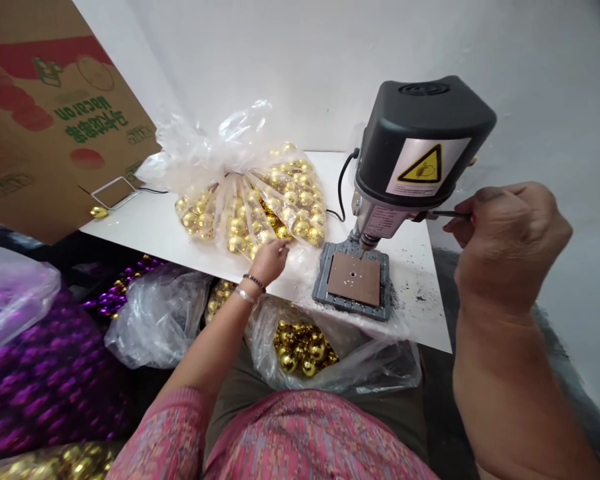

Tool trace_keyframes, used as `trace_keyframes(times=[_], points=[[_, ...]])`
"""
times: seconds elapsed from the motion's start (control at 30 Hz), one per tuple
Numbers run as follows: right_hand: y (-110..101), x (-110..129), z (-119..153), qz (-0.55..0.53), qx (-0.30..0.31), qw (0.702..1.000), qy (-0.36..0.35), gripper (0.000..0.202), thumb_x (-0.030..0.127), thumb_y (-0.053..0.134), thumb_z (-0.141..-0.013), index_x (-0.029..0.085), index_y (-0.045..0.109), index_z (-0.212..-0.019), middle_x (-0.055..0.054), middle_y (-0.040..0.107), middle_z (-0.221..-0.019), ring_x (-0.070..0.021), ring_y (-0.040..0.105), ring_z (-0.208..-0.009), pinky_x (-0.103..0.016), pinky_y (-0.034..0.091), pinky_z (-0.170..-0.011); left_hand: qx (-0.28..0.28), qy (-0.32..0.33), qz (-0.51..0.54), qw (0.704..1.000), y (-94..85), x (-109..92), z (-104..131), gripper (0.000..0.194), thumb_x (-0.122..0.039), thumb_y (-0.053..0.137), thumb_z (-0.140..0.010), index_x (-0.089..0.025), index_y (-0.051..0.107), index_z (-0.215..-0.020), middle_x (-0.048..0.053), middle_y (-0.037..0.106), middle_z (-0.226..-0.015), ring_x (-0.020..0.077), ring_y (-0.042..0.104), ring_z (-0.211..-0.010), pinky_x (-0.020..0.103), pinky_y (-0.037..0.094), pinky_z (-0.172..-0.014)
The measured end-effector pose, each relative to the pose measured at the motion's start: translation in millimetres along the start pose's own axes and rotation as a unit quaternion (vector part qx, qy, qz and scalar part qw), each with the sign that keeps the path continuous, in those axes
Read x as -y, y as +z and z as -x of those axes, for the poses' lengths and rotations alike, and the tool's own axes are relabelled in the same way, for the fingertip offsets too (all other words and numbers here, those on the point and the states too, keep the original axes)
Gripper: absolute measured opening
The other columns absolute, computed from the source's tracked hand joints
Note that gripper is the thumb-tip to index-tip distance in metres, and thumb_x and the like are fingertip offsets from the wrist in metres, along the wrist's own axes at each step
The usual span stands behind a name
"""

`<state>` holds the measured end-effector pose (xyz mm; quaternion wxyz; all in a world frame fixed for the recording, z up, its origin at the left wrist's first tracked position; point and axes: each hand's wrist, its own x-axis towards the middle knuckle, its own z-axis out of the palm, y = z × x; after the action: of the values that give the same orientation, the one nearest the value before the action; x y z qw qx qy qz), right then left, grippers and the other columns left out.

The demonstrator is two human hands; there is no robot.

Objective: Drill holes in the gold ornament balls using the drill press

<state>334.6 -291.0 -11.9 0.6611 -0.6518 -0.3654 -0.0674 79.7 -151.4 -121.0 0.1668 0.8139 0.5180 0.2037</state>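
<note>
My right hand (513,243) is closed around the lever (450,214) on the right side of a black drill press (423,140). Beneath the drill chuck, a brown square plate (355,278) with a small hole lies on the grey metal base (385,310). My left hand (271,261), wearing bracelets at the wrist, is at the near edge of a clear bag of gold balls (300,193). Its fingertips are pinched together, and what they hold, if anything, is too small to make out. An open plastic bag of gold balls (305,348) rests on my lap.
A cardboard box (55,120) stands at the upper left. A wire stand (114,193) and one gold ball (99,212) are by it on the white table (150,230). Purple balls (55,373) in plastic fill the lower left. Dark shavings lie right of the base.
</note>
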Motion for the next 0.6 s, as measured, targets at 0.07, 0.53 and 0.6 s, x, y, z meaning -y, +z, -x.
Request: trace_keyframes(times=[0.07,0.53,0.6], points=[[-1.3,-1.6,0.3,0.010,0.009,1.000,0.001,0.027,0.042,0.050,-0.079,0.016,0.054,-0.069,0.001,0.055,-0.058,-0.0100,0.054,-0.054,-0.025,0.039,-0.054,-0.022,-0.045,-0.073,0.996,-0.8,-3.0,-31.4,0.036,-0.016,0.044,-0.093,-0.014,0.068,-0.119,0.017,0.070,-0.117,0.0254,0.064,-0.112,0.036,0.048,-0.099],[-3.9,-5.1,1.7,0.005,0.034,0.999,-0.029,0.034,0.048,0.049,-0.084,0.016,0.051,-0.072,0.003,0.049,-0.062,-0.0063,0.047,-0.059,-0.021,0.037,-0.054,0.063,-0.053,-0.019,0.996,16.4,3.4,-33.7,0.053,-0.033,0.073,-0.073,-0.013,0.058,-0.120,0.015,0.070,-0.109,0.0261,0.066,-0.094,0.035,0.051,-0.080],[-2.7,-6.0,1.8,-0.003,0.032,0.999,-0.035,0.033,0.046,0.050,-0.085,0.016,0.051,-0.073,0.004,0.048,-0.062,-0.0059,0.047,-0.059,-0.020,0.036,-0.054,0.044,0.001,0.125,0.991,15.3,2.4,-6.1,0.056,-0.029,0.076,-0.070,-0.015,0.056,-0.121,0.013,0.067,-0.115,0.0208,0.065,-0.092,0.032,0.052,-0.079]])
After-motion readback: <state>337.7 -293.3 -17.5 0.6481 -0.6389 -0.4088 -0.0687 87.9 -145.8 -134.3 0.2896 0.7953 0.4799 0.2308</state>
